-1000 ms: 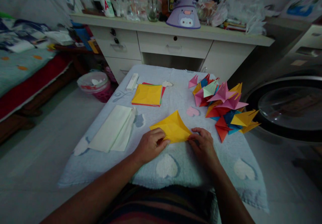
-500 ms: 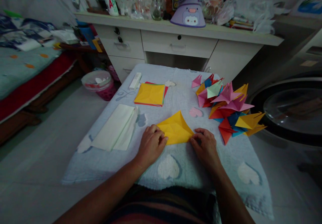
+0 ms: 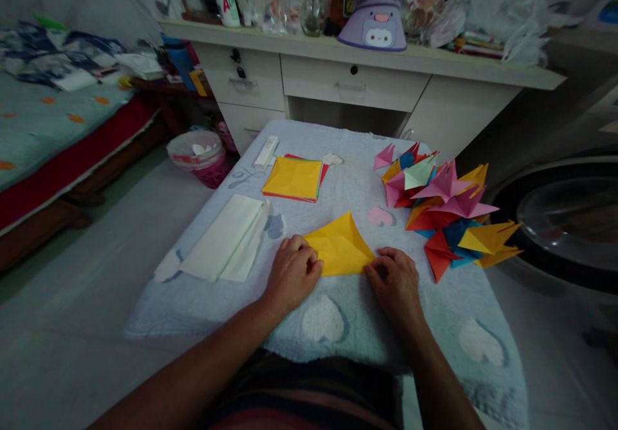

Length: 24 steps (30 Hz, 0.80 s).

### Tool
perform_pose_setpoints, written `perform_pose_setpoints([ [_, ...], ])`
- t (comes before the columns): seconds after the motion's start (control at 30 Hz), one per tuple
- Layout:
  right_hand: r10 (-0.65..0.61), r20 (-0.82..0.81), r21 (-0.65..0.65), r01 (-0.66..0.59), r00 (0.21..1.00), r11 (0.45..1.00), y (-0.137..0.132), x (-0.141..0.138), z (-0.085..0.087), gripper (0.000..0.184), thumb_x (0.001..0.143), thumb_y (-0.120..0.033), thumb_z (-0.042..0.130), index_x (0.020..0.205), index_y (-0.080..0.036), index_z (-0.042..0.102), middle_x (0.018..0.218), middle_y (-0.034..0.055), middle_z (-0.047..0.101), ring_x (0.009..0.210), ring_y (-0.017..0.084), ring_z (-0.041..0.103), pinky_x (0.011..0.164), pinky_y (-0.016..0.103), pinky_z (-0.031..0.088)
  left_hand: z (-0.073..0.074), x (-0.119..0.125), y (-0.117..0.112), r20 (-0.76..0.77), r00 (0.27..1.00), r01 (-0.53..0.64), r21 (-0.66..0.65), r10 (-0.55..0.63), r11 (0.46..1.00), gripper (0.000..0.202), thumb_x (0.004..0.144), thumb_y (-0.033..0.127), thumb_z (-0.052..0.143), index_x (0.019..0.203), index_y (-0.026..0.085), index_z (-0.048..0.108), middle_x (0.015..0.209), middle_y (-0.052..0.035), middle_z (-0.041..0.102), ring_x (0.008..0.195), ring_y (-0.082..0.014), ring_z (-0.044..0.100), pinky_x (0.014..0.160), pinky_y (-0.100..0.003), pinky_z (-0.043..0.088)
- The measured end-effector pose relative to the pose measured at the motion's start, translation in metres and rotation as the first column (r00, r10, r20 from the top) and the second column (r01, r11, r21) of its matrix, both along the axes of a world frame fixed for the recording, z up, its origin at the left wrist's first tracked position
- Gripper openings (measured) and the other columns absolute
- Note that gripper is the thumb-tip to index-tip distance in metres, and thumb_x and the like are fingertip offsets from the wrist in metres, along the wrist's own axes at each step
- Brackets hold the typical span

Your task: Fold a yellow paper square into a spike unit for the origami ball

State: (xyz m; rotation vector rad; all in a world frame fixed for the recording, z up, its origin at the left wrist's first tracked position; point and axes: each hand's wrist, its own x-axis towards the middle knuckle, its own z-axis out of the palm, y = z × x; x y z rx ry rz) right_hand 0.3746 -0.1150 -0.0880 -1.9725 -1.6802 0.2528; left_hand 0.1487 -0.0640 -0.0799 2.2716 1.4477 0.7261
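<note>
A folded yellow paper (image 3: 340, 250) lies on a pale blue towel (image 3: 338, 327) that covers a small table. My left hand (image 3: 292, 272) rests on the paper's left corner, fingers curled and pressing it down. At the paper's right corner my right hand (image 3: 396, 282) pinches the edge with bent fingers. Beyond the paper lies a stack of square coloured sheets (image 3: 293, 179), yellow on top. To the right sits a pile of folded paper pieces (image 3: 447, 208) in pink, red, blue, yellow and green.
A folded white cloth (image 3: 229, 238) lies left of my hands, a small white tube (image 3: 266, 152) at the towel's far edge. A cluttered desk with drawers (image 3: 347, 85) stands behind, a pink bin (image 3: 199, 156) and a bed (image 3: 53, 134) to the left, a washing machine door (image 3: 564, 217) to the right.
My left hand has slid up along the yellow paper's left side, covering its corner. The right hand stays at the right corner. The camera has tilted a little.
</note>
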Motion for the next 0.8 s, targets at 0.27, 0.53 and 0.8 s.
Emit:
perform_pose_setpoints([
  [0.27, 0.016, 0.012, 0.022, -0.016, 1.000, 1.000, -0.0009, -0.0004, -0.0016, 0.010, 0.080, -0.028, 0.062, 0.078, -0.020, 0.067, 0.110, 0.0096, 0.061, 0.106, 0.029, 0.053, 0.095, 0.047, 0.038, -0.0008, 0.0000, 0.0005, 0.042, 0.998, -0.049, -0.017, 0.050, 0.999, 0.011, 0.076, 0.017, 0.066, 0.067, 0.019, 0.060, 0.081, -0.0020, 0.054, 0.085, -0.0194, 0.052, 0.081, -0.035, 0.041],
  [0.53, 0.009, 0.034, 0.016, -0.010, 0.999, 1.000, -0.0001, -0.0002, -0.0019, 0.009, 0.080, -0.027, 0.062, 0.077, -0.020, 0.067, 0.110, 0.0093, 0.062, 0.105, 0.029, 0.053, 0.095, 0.047, 0.039, 0.0012, 0.0004, 0.0012, 0.067, 0.996, -0.062, -0.047, 0.065, 0.997, 0.013, 0.075, 0.018, 0.069, 0.065, 0.018, 0.061, 0.081, -0.0018, 0.055, 0.086, -0.0193, 0.052, 0.081, -0.035, 0.042],
  [0.8, 0.012, 0.044, 0.021, -0.013, 0.999, 1.000, -0.0007, 0.0012, -0.0046, 0.010, 0.080, -0.029, 0.063, 0.078, -0.020, 0.067, 0.110, 0.0093, 0.062, 0.106, 0.028, 0.053, 0.096, 0.047, 0.038, -0.0015, 0.0006, 0.0023, 0.058, 0.995, -0.075, -0.047, 0.078, 0.996, 0.014, 0.074, 0.018, 0.070, 0.065, 0.019, 0.059, 0.081, -0.0019, 0.055, 0.086, -0.0200, 0.052, 0.081, -0.035, 0.042],
])
